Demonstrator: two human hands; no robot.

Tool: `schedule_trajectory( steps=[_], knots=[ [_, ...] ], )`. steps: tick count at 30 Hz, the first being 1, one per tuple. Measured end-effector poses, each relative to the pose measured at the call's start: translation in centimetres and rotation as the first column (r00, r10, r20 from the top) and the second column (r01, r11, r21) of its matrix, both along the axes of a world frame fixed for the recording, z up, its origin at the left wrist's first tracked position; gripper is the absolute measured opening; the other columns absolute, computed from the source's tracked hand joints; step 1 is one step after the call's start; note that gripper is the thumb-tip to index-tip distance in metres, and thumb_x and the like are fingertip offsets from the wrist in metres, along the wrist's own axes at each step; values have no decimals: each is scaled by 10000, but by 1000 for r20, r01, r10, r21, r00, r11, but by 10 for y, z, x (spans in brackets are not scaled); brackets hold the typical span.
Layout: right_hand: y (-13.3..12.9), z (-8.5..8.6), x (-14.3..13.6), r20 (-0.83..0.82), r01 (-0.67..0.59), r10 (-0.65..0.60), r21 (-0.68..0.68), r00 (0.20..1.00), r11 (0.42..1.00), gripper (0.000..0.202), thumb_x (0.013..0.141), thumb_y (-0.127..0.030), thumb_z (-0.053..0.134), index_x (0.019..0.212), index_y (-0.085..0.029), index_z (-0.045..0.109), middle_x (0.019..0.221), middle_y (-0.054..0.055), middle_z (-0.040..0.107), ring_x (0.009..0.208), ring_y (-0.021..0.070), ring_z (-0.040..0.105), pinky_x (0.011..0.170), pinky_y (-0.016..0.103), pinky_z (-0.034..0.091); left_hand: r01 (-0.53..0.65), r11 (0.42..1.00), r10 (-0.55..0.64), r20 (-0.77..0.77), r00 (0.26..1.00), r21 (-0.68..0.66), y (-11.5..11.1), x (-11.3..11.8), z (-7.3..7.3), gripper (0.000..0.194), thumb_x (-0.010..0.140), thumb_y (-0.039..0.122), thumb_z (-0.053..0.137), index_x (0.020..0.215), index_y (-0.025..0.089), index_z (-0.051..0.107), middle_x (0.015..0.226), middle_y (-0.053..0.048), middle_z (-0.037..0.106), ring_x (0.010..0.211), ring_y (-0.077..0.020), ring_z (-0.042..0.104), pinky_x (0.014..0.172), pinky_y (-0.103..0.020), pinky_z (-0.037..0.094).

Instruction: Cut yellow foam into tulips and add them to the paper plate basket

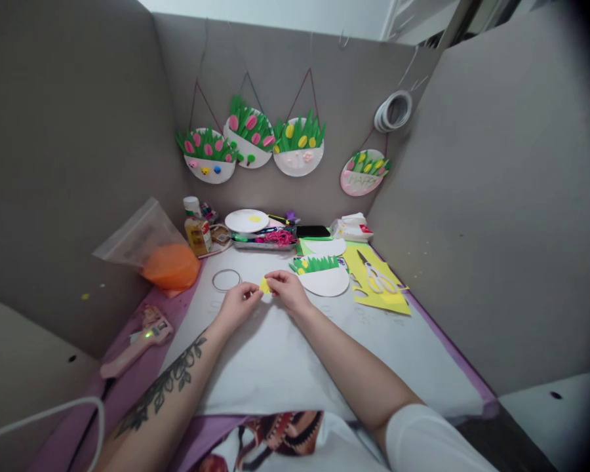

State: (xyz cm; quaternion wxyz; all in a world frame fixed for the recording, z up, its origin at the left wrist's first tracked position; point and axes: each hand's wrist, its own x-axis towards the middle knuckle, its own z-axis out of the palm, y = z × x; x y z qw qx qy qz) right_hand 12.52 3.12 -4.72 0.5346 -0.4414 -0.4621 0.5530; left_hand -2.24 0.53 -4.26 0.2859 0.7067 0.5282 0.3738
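Between my fingertips, over the white-covered table, is a small piece of yellow paper (264, 286). My left hand (240, 303) pinches its left side. My right hand (286, 290) grips it from the right and above. Just beyond my right hand lies a white paper-plate pocket (327, 280) with green paper grass and yellow paper flowers. A thin ring (227, 280) lies flat beyond my left hand. Scissors with white handles (379, 280) rest on a cut yellow sheet (381, 303) to the right.
A pink glue gun (140, 347) with a lit green light lies at left, by a bag of orange material (170, 265). At the back stand a glue bottle (198, 236) and a supply tray (255, 245). Decorated plates (299, 160) and tape rolls (393, 111) hang on the grey partition.
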Motion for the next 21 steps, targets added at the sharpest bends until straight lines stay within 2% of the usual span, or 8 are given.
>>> schedule_trajectory(
  steps=[4,8,11,13,19,21],
  knots=[
    [0,-4,0,30,-16,16,15,999,1000,199,592,-249,621,758,-141,611,517,-46,539,438,68,444,438,193,347,-27,1000,27,-7,1000,14,0,0,2,188,741,309,469,708,168,589,699,-11,608,667,-144,541,619,-238,409],
    [-3,-7,1,119,-114,111,20,987,993,214,589,-213,614,791,-145,629,545,-41,556,458,72,457,447,189,343,-97,995,98,-14,995,20,2,-1,5,160,736,279,450,706,174,566,704,-9,594,681,-146,535,649,-247,417],
    [-8,-6,-1,221,-175,176,-22,959,984,95,598,-222,607,655,-145,599,473,-52,512,413,67,411,409,187,294,-132,991,132,4,991,38,2,0,5,160,743,277,439,718,176,560,726,-12,594,716,-151,542,676,-253,426],
    [-12,-5,-4,254,-200,203,-37,946,979,120,622,-248,596,571,-150,549,424,-60,465,388,62,371,388,187,253,-149,988,147,41,988,50,2,1,6,163,750,285,438,720,176,556,736,-13,594,724,-151,542,684,-254,430],
    [-17,-4,-14,101,-158,155,17,983,987,181,655,-308,597,585,-158,523,496,-50,500,421,61,389,411,184,280,-46,998,55,279,959,-40,-1,4,6,185,735,322,505,753,159,591,718,-7,619,697,-142,556,658,-236,432],
    [-17,-4,-15,104,-156,152,32,983,987,188,669,-324,590,603,-155,539,525,-38,519,437,67,404,423,189,301,-60,997,70,308,949,-42,-1,4,5,188,732,321,517,746,154,604,709,-9,622,690,-140,553,655,-236,429]
  ],
)
